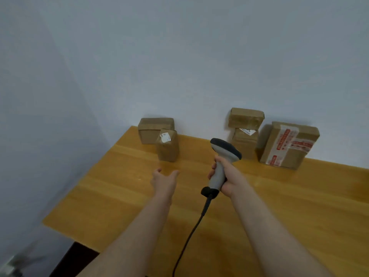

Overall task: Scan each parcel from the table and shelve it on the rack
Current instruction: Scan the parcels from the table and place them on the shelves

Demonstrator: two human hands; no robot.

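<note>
Our right hand (pixel 227 176) grips the barcode scanner (pixel 223 154), head pointing toward the tabletop's (pixel 119 196) far edge; left fingers (pixel 174 173) spread; parcel label (pixel 165 136) illegible.

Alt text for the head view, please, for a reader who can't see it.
A person's right hand grips a corded barcode scanner above a wooden table, while the open left hand extends toward a small labelled parcel. Another parcel sits behind it; further right are a stacked pair and a red-taped box by the wall.
</note>
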